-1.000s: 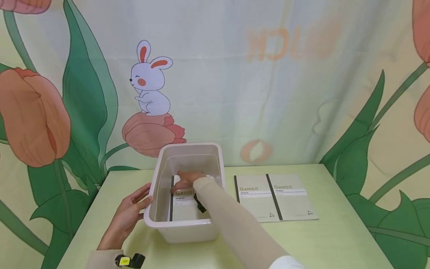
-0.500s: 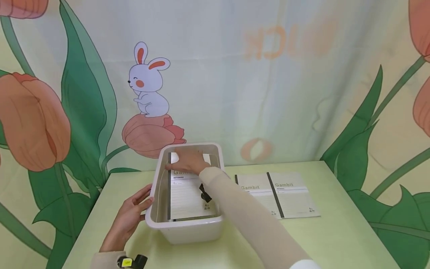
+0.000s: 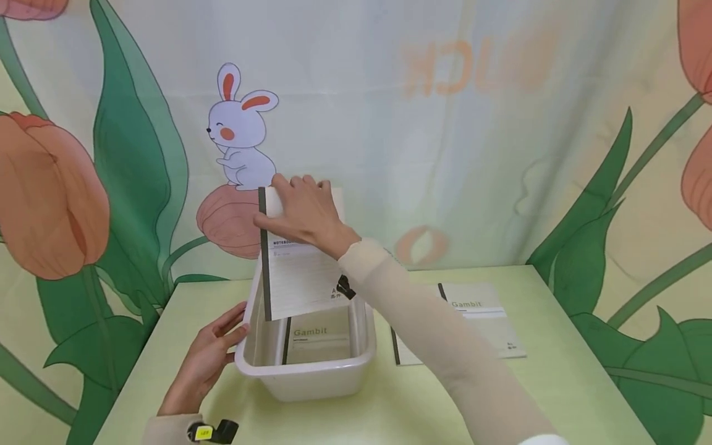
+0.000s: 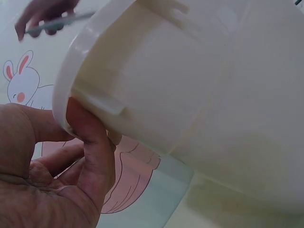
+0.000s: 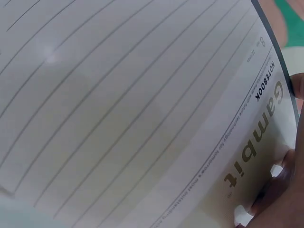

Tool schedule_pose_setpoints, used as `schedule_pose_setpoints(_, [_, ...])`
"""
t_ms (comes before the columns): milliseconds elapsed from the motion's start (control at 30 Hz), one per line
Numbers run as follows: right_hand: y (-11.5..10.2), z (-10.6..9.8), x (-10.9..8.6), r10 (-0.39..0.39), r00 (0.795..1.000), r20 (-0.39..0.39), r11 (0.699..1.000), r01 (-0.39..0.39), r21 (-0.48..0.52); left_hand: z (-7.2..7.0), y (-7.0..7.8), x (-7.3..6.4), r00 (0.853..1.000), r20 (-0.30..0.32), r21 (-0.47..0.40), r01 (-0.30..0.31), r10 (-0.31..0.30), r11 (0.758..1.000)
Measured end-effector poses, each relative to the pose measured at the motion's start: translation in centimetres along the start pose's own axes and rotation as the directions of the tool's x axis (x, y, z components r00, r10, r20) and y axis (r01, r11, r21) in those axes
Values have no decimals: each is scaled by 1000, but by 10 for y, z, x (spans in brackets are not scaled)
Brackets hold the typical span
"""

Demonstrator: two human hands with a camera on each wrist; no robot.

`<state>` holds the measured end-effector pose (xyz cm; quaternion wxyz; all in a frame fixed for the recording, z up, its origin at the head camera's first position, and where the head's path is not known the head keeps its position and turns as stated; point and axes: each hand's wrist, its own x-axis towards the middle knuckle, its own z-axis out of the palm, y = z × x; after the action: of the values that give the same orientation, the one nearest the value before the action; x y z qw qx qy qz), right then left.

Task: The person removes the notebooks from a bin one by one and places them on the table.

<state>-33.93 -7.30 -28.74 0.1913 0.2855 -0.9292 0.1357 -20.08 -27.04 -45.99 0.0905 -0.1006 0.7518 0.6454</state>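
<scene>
My right hand grips a white notebook with a dark spine by its upper part, raised above a white plastic bin. In the right wrist view the cover of this notebook reads "Gambit", with fingers at its edge. Inside the bin lies another Gambit notebook, partly covered by the raised one. My left hand holds the bin's left rim; the left wrist view has its thumb and fingers pinching the rim of the tilted-looking bin.
Two more notebooks lie side by side on the pale green table right of the bin: the right one shows well, the left one is mostly behind my right sleeve. A printed curtain with a rabbit and tulips hangs at the back.
My right hand has risen out of the bin, bringing a notebook up with it and uncovering the one beneath. My left hand has stayed on the bin's rim.
</scene>
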Motion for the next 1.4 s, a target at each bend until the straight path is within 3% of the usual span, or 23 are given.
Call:
schedule_pose_setpoints(167, [11, -51, -9, 5, 998, -68, 998, -9, -68, -3, -1, -1, 1000, -5, -3, -6, 6, 1000])
schedule_pose_setpoints(367, [41, -94, -37, -3, 993, -121, 984, -18, -176, -1, -2, 0, 1000, 19, -3, -12, 12, 1000])
schedule_pose_setpoints(500, [62, -114, -64, -45, 980, -196, 976, 2, -216, 0, 0, 2, 1000, 20, -9, -19, 20, 1000])
schedule_pose_setpoints(633, [91, -117, -103, -23, 977, -211, 974, -26, -224, 1, 0, 1, 1000, 23, -16, -11, 11, 1000])
schedule_pose_setpoints(800, [124, -96, -160, 44, 987, -155, 976, -75, -204, 4, -2, 0, 1000, 24, -22, 7, -6, 1000])
schedule_pose_setpoints(1000, [153, -47, -217, 133, 991, -31, 969, -137, -204, 1, 0, 0, 1000, 15, -1, -6, 6, 1000])
schedule_pose_setpoints(1200, [167, 23, -260, 222, 968, 119, 962, -198, -187, 2, 1, -2, 1000, 25, 4, -9, 9, 1000])
schedule_pose_setpoints(1400, [170, 83, -284, 274, 932, 238, 956, -236, -173, 3, 1, -2, 1000, 30, -7, 7, -7, 1000])
